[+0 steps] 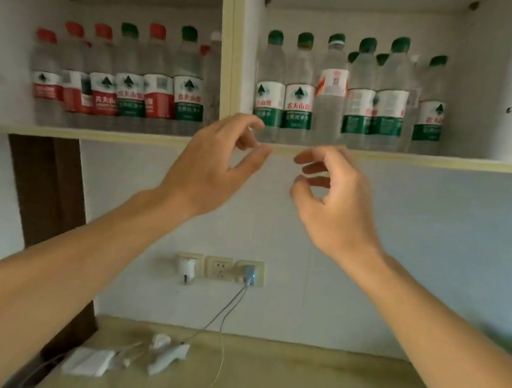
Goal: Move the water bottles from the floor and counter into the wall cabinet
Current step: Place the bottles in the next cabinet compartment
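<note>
We log water bottles (301,85) upright in the wall cabinet (408,158), our left hand (210,167) and right hand (338,201) raised below the shelf, fingers (306,159) loosely curled, empty, chargers (167,354) on the desk (293,382).

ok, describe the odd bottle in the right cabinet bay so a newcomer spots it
Look in the wall cabinet, the bay right of the centre divider. In the front row, third from the left, stands the odd bottle. Its neighbours wear green-banded labels; its label is red and white and sits higher.
</note>
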Action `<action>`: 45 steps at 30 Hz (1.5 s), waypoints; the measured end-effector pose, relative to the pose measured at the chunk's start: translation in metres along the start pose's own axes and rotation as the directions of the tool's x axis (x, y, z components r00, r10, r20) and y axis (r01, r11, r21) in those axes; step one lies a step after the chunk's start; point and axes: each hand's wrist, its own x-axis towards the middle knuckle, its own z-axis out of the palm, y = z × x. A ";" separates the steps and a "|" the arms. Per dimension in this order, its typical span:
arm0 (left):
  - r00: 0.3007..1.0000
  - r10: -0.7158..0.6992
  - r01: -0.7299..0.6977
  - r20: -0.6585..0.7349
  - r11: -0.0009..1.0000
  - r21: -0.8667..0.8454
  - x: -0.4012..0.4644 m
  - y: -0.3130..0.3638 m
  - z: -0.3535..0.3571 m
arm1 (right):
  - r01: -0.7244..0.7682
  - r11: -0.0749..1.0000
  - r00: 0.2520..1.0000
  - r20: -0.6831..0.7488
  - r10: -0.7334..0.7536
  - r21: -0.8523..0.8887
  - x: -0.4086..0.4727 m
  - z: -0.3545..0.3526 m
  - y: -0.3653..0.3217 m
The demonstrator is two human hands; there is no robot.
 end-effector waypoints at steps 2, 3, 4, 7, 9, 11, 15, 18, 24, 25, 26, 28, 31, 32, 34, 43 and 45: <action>0.993 -0.119 0.119 0.003 0.989 -0.086 -0.050 -0.014 -0.001 | -0.077 0.996 0.994 0.082 0.072 0.055 -0.046 0.025 -0.003; 0.983 -0.184 0.184 0.015 0.977 -0.108 -0.075 -0.021 0.001 | -0.127 0.990 0.985 0.124 0.118 0.066 -0.068 0.038 -0.002; 0.968 -0.249 0.252 0.038 0.960 -0.123 -0.099 -0.030 0.003 | -0.187 0.980 0.971 0.163 0.174 0.068 -0.090 0.052 0.000; 0.879 -0.454 0.473 0.148 0.868 -0.150 -0.177 -0.057 0.014 | -0.392 0.919 0.888 0.276 0.368 0.037 -0.151 0.093 0.013; 0.791 -0.569 0.604 0.225 0.784 -0.146 -0.229 -0.071 0.024 | -0.471 0.881 0.809 0.379 0.450 -0.043 -0.190 0.118 0.023; 0.695 -0.654 0.702 0.298 0.707 -0.085 -0.280 -0.083 0.034 | -0.524 0.837 0.701 0.478 0.529 -0.158 -0.229 0.140 0.033; 0.460 -0.779 0.835 0.427 0.543 0.091 -0.384 -0.102 0.053 | -0.673 0.639 0.347 0.604 0.718 -0.373 -0.314 0.172 0.048; 0.217 -0.851 0.908 0.478 0.356 0.221 -0.457 -0.109 0.064 | -0.718 0.474 0.076 0.619 0.782 -0.510 -0.372 0.184 0.052; -0.155 -0.744 0.946 0.650 0.077 0.314 -0.536 -0.100 0.089 | -0.782 0.132 -0.273 0.525 0.806 -0.609 -0.440 0.196 0.050; -0.163 -0.718 0.958 0.677 0.049 0.284 -0.540 -0.097 0.093 | -0.808 0.069 -0.311 0.522 0.794 -0.586 -0.445 0.198 0.049; -0.161 -0.705 0.969 0.691 0.020 0.247 -0.541 -0.094 0.096 | -0.818 0.037 -0.329 0.522 0.787 -0.573 -0.448 0.199 0.050; -0.157 -0.709 0.979 0.687 -0.021 0.202 -0.539 -0.088 0.102 | -0.828 0.015 -0.341 0.524 0.780 -0.561 -0.452 0.203 0.053; -0.168 -0.721 0.975 0.673 -0.022 0.220 -0.531 -0.083 0.107 | -0.852 -0.033 -0.356 0.533 0.767 -0.522 -0.454 0.205 0.057; -0.173 -0.723 0.972 0.669 -0.017 0.233 -0.530 -0.082 0.109 | -0.857 -0.040 -0.358 0.536 0.764 -0.514 -0.456 0.205 0.059; -0.165 -0.738 0.963 0.654 0.023 0.269 -0.529 -0.080 0.112 | -0.861 -0.044 -0.357 0.541 0.762 -0.506 -0.460 0.203 0.061; -0.100 -0.736 0.993 0.669 -0.029 0.116 -0.511 -0.077 0.107 | -0.924 0.138 -0.115 0.606 0.787 -0.355 -0.439 0.182 0.072; -0.039 -0.745 0.999 0.666 -0.025 0.031 -0.506 -0.080 0.101 | -0.914 0.261 0.029 0.589 0.808 -0.312 -0.425 0.173 0.080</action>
